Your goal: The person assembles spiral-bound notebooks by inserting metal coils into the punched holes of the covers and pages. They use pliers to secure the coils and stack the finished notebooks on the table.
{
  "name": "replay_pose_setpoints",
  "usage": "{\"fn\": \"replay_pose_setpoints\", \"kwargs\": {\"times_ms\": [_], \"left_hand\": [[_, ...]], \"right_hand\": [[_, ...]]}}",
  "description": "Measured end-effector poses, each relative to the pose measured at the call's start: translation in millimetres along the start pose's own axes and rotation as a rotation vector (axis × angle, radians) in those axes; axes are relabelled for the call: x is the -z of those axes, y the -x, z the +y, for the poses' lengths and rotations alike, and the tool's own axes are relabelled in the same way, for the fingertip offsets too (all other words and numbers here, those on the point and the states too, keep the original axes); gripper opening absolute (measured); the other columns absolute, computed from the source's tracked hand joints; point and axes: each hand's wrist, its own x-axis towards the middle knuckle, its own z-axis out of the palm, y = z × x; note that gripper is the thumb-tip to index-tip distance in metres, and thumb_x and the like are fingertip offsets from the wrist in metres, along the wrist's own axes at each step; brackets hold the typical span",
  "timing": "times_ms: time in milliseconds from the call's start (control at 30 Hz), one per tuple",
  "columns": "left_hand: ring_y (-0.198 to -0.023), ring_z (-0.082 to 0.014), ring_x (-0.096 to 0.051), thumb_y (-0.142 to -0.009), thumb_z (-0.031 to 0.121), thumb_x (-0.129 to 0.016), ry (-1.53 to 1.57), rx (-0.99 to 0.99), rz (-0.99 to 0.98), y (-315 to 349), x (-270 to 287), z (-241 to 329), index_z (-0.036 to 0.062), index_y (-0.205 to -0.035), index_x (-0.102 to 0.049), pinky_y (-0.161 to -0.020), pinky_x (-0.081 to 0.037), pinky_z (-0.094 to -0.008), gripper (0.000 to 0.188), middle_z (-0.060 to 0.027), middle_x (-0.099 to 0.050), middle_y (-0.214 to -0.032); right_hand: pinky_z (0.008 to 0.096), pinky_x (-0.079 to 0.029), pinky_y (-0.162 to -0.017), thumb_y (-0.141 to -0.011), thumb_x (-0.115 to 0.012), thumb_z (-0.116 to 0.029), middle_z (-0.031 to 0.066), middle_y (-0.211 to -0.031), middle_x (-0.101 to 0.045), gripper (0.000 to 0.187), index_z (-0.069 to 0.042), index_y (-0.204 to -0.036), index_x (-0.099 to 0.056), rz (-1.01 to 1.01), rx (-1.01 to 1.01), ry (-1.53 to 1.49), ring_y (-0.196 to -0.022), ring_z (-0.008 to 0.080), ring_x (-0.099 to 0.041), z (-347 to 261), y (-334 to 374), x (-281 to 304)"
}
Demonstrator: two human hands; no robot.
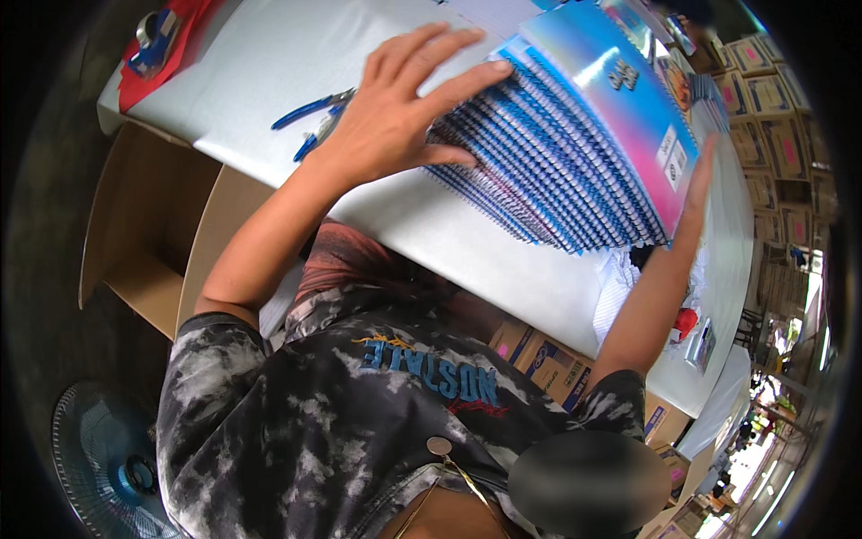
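Note:
A tall stack of spiral notebooks (620,108) stands on the white table, its coil-bound edges facing me. The top cover is blue fading to pink with a white label. My left hand (400,112) is at the stack's left corner, fingers spread, with the index fingertip on the coil edge and the thumb beside the lower coils. Along the stack's right side lies my right hand (701,180), held flat and seen edge-on, its fingers stretched and partly hidden. Close to my left wrist are blue-handled pliers (305,111), partly covered by the hand.
A blue tape dispenser (154,43) sits on red material (184,45) at the far left of the white table (238,85). An opened cardboard box (148,225) stands below the left edge, near a fan (103,463). Stacked cartons (763,117) line the right.

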Motion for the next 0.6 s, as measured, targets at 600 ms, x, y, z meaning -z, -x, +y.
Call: {"fn": "replay_pose_setpoints", "kwargs": {"times_ms": [600], "left_hand": [[-0.108,-0.0338,-0.053,-0.061,0.034,-0.078,-0.054,0.026,-0.224,-55,-1,-28,0.028,-0.136,-0.035,-0.089,-0.047,-0.0407,0.086,-0.0094,-0.038,-0.137]], "right_hand": [[0.0344,-0.051,-0.078,-0.086,-0.047,-0.044,0.0172,-0.112,-0.058,0.058,0.003,-0.119,-0.05,-0.374,-0.21,-0.537,-0.094,0.0247,-0.061,23,-18,-34]]}}
